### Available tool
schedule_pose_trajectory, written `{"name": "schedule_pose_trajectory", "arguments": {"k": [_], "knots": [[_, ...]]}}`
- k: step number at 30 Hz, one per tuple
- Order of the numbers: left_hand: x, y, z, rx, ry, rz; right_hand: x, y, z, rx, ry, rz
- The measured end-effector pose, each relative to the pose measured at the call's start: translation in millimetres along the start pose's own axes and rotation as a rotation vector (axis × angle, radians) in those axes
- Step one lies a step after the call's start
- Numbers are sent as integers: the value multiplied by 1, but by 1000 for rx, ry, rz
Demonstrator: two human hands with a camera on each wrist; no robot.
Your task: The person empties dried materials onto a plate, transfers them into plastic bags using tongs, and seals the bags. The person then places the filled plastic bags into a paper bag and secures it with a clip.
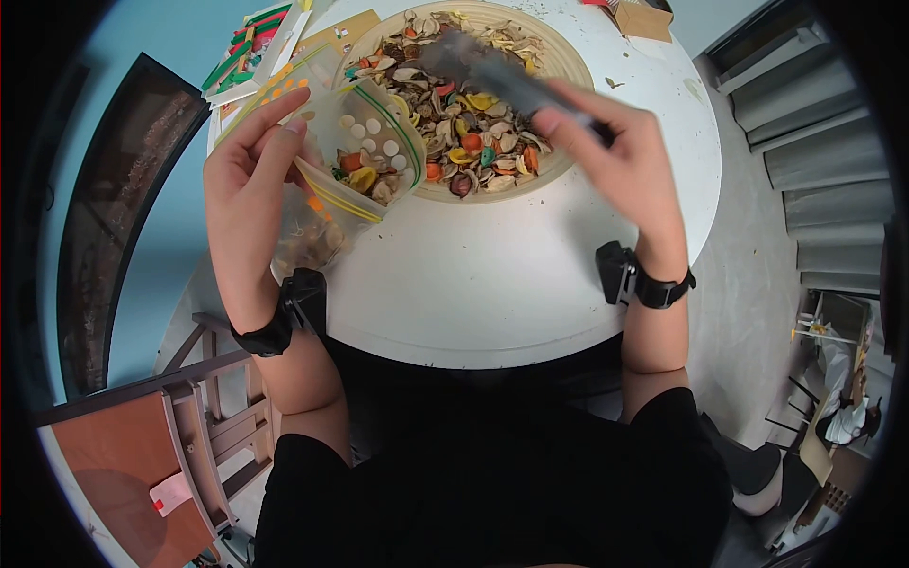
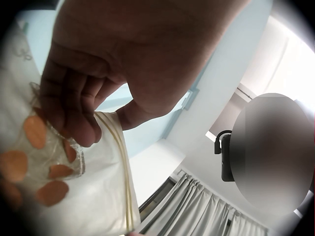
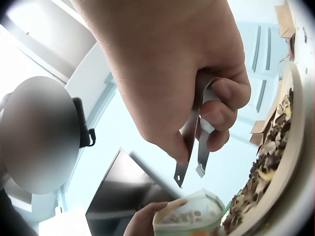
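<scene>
- My left hand (image 1: 251, 180) pinches the edge of the zip bag (image 1: 379, 142), fingers on one side and thumb on the other.
- I see the bag upright toward the left edge of the surface (image 1: 454, 284), beside the tray, its mouth gaping and a few dried pieces inside.
- My right hand (image 1: 615, 156) grips the metal tongs (image 1: 507, 83) above the tray (image 1: 568, 57), which sits toward the far edge of the surface, heaped with dried petals (image 1: 488, 137).
- The tong tips stand apart in the right wrist view; I make out nothing between them.
- I judge the step in hand to be filling the bag from the tray.
- The next move seems to call for lowering the tips into the petals and squeezing lightly, the bag held gaping.
</scene>
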State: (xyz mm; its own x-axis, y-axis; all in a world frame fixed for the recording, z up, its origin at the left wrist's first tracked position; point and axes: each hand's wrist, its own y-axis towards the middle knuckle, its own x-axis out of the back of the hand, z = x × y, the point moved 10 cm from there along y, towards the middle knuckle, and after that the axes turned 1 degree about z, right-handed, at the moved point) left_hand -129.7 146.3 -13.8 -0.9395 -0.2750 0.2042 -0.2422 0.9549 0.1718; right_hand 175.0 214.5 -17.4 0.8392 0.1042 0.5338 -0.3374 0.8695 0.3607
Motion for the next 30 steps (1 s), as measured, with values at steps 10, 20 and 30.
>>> {"name": "schedule_pose_trajectory", "arguments": {"k": [10, 20, 30], "knots": [[2, 0, 4, 7, -24, -6, 20, 2, -58, -329, -382, 98], [1, 0, 2, 4, -5, 7, 0, -1, -27, -120, -606, 130], [-4, 2, 4, 2, -25, 19, 11, 3, -21, -59, -467, -6]]}}
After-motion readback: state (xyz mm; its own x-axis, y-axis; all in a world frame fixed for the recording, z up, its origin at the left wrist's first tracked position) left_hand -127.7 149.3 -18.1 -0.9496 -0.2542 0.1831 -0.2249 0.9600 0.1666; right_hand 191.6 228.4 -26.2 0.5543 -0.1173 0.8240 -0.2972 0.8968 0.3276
